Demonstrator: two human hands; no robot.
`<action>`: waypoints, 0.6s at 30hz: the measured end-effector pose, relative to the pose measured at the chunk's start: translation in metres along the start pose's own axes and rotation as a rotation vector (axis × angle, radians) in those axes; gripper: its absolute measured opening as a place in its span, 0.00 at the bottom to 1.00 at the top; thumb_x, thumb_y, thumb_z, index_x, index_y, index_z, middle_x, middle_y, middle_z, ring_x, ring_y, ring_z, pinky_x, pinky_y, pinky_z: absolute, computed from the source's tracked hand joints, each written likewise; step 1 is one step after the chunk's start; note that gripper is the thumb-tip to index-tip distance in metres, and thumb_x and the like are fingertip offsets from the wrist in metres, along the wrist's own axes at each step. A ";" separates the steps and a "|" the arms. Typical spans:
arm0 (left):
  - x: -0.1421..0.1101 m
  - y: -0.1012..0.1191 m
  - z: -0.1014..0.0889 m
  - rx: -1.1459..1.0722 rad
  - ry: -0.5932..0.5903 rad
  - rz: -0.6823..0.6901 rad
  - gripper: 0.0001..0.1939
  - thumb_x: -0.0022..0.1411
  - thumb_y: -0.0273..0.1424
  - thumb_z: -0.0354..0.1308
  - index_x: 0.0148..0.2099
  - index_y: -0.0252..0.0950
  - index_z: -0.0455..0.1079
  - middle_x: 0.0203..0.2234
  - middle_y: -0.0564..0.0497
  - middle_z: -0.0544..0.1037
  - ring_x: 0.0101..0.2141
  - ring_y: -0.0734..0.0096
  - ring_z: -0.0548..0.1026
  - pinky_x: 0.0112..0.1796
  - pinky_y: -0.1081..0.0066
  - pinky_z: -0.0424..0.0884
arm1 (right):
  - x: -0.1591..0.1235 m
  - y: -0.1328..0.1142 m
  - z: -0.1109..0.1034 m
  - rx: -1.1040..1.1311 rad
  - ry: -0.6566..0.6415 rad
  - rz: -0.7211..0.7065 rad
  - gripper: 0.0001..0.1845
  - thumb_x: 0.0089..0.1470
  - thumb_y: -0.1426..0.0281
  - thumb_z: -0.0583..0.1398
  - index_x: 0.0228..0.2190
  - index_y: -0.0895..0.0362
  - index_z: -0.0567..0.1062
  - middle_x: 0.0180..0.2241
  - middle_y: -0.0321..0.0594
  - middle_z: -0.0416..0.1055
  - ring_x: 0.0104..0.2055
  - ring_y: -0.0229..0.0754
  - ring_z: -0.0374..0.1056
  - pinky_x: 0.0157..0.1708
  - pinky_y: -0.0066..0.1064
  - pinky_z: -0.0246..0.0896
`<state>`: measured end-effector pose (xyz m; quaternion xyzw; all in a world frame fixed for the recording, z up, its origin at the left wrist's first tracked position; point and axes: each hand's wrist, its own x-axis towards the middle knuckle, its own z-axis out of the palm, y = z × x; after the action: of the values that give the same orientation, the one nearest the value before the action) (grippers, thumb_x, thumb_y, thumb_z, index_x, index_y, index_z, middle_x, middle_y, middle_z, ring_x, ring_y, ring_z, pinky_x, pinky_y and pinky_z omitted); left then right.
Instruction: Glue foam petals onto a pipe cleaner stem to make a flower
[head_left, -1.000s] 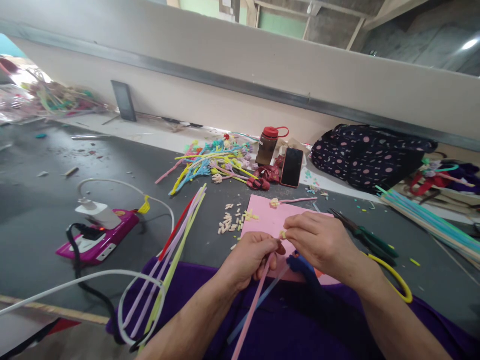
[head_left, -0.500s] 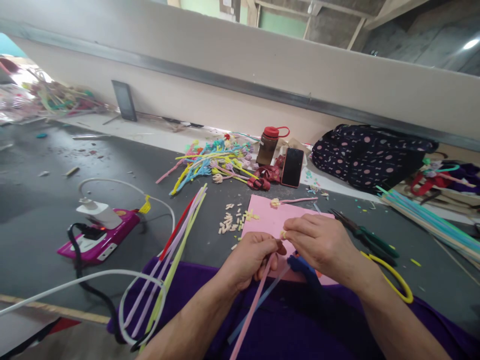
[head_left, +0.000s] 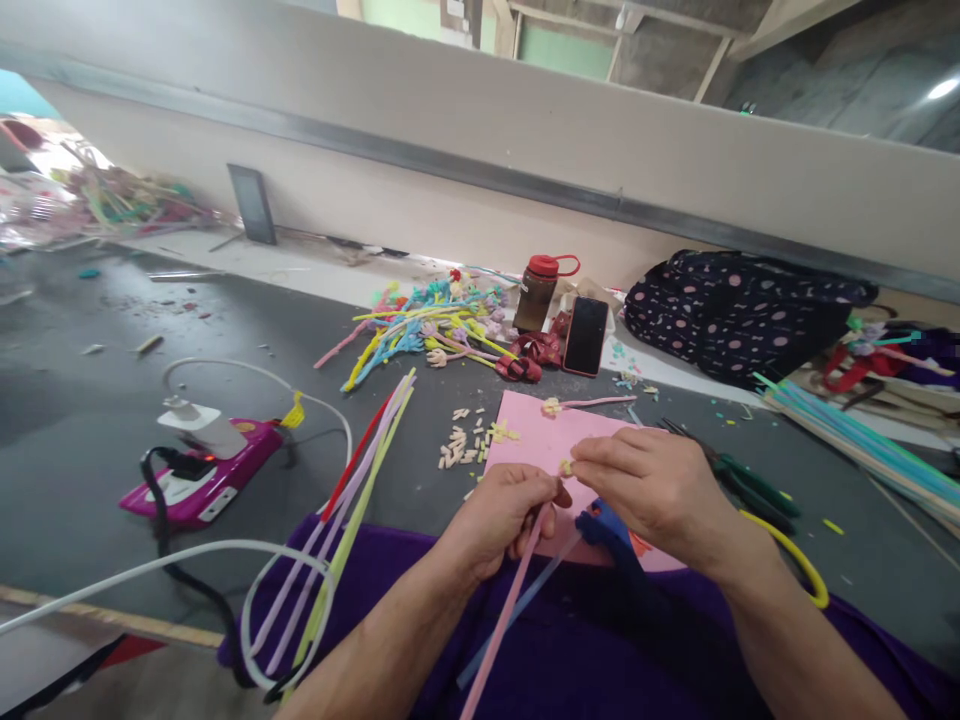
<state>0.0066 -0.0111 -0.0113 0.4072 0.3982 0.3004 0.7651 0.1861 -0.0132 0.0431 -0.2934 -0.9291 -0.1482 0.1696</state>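
Observation:
My left hand [head_left: 517, 510] is closed round a pink pipe cleaner [head_left: 504, 625], whose long end hangs down toward me. At its upper tip sits a small yellow piece [head_left: 566, 467]. My right hand [head_left: 652, 490] pinches at that yellow piece, its fingertips touching it. Both hands are above a pink sheet [head_left: 525, 415]. On the sheet lie a finished-looking pink stem with a yellow head [head_left: 551, 406] and a yellow cross-shaped piece [head_left: 504, 431]. A blue glue gun-like object [head_left: 606, 525] lies partly hidden under my right hand.
Small cut pieces [head_left: 457, 445] lie left of the sheet. Green-handled pliers [head_left: 754, 485] rest at right. Behind are a pile of coloured stems [head_left: 427, 325], a bottle [head_left: 536, 295], a phone [head_left: 585, 335] and a bag [head_left: 742, 310]. A magenta power strip [head_left: 217, 485] with cables stands left.
My right hand has shifted slightly to the right, showing more of the yellow piece. My left hand keeps its grip on the pink pipe cleaner, almost still.

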 end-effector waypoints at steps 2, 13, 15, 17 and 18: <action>0.000 0.001 0.000 -0.002 0.005 0.014 0.11 0.52 0.34 0.53 0.27 0.30 0.70 0.10 0.55 0.68 0.07 0.85 0.56 0.09 0.81 0.46 | -0.001 0.002 -0.004 -0.010 0.031 0.022 0.08 0.54 0.75 0.56 0.35 0.56 0.75 0.40 0.37 0.74 0.36 0.39 0.69 0.33 0.31 0.62; 0.000 -0.001 -0.004 -0.250 -0.138 -0.004 0.11 0.54 0.33 0.53 0.28 0.29 0.70 0.10 0.54 0.67 0.09 0.85 0.56 0.12 0.80 0.45 | -0.005 0.009 -0.011 0.192 0.235 0.275 0.10 0.50 0.76 0.59 0.36 0.55 0.75 0.39 0.39 0.73 0.38 0.38 0.70 0.36 0.28 0.65; -0.002 0.000 -0.004 -0.249 -0.158 0.006 0.11 0.55 0.34 0.53 0.29 0.29 0.70 0.11 0.54 0.68 0.09 0.85 0.57 0.12 0.80 0.45 | -0.003 0.008 -0.007 0.260 0.235 0.320 0.09 0.51 0.76 0.58 0.35 0.56 0.75 0.37 0.40 0.73 0.38 0.37 0.69 0.36 0.28 0.65; -0.004 0.001 -0.004 -0.241 -0.156 0.034 0.12 0.55 0.35 0.54 0.30 0.30 0.70 0.13 0.54 0.69 0.10 0.85 0.58 0.12 0.80 0.46 | 0.000 0.007 -0.003 0.332 0.223 0.347 0.08 0.52 0.75 0.57 0.35 0.56 0.75 0.36 0.40 0.72 0.38 0.38 0.69 0.37 0.28 0.65; -0.005 0.002 -0.004 -0.235 -0.154 0.051 0.12 0.55 0.35 0.54 0.30 0.30 0.70 0.13 0.54 0.69 0.10 0.85 0.58 0.12 0.80 0.46 | 0.001 0.006 -0.002 0.365 0.213 0.357 0.08 0.52 0.75 0.57 0.34 0.56 0.75 0.36 0.40 0.72 0.38 0.38 0.69 0.37 0.28 0.65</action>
<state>0.0004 -0.0123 -0.0089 0.3467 0.2899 0.3320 0.8280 0.1897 -0.0085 0.0464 -0.3999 -0.8510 0.0238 0.3396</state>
